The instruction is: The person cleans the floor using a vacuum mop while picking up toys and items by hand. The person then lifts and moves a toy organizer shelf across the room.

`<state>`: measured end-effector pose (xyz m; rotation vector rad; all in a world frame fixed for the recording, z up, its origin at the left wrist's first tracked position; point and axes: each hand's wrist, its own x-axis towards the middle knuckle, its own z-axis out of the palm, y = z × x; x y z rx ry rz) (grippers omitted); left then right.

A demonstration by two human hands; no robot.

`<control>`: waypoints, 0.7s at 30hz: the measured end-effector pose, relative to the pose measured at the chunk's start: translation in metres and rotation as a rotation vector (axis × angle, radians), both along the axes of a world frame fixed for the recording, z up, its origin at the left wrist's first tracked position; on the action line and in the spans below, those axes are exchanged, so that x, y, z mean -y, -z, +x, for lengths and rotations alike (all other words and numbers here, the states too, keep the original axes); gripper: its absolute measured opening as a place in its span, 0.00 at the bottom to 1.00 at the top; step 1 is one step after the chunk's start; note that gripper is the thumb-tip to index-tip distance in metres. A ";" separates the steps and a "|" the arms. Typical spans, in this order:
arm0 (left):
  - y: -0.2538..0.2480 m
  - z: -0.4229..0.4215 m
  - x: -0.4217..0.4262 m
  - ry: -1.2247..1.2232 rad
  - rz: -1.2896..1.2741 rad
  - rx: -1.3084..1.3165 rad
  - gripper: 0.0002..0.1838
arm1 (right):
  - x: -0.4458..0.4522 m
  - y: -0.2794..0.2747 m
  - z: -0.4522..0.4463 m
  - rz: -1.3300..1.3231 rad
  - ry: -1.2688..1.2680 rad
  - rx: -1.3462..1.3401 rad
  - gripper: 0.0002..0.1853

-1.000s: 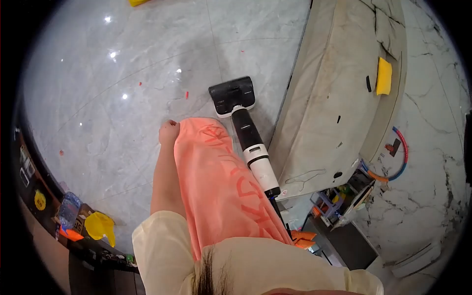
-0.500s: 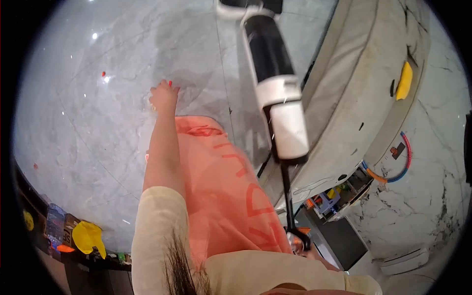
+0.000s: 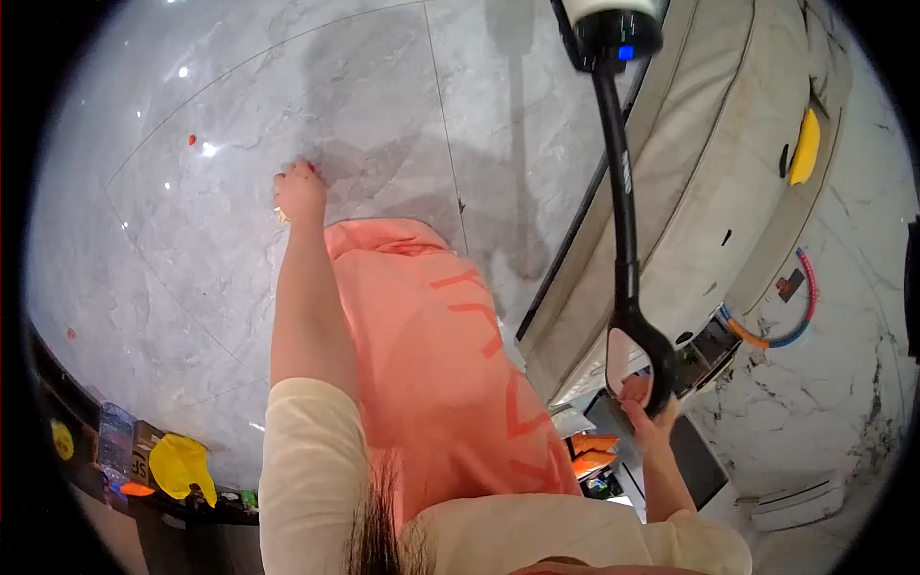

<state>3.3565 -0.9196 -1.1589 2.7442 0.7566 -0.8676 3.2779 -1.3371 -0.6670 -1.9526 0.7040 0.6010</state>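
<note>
My left hand (image 3: pixel 302 194) reaches low over the grey floor, its fingers pinched on a small red piece (image 3: pixel 311 169). A pale yellowish thing (image 3: pixel 281 215) shows under its outer edge, too small to make out. My right hand (image 3: pixel 654 431) is wrapped round the looped black handle of a stick floor cleaner (image 3: pixel 625 211). The cleaner's white body shows at the top edge; its floor head is out of view. Salmon-coloured cloth (image 3: pixel 422 345) with red lettering covers my legs.
A beige sofa (image 3: pixel 709 182) runs along the right, bearing a yellow item (image 3: pixel 805 147). Beyond it lies a coloured hoop (image 3: pixel 813 297) on marble flooring. Another red bit (image 3: pixel 192 140) lies on the floor. At lower left are a yellow object (image 3: pixel 182 468) and a cardboard box (image 3: pixel 144 450).
The cleaner has swung up and forward, its floor head leaving view. My right hand has come into sight on the handle. My left hand has reached forward to the floor and taken the red piece.
</note>
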 end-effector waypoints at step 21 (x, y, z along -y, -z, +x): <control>0.044 0.074 -0.246 -0.102 0.261 0.311 0.10 | 0.043 -0.098 -0.186 -0.426 0.124 -1.169 0.09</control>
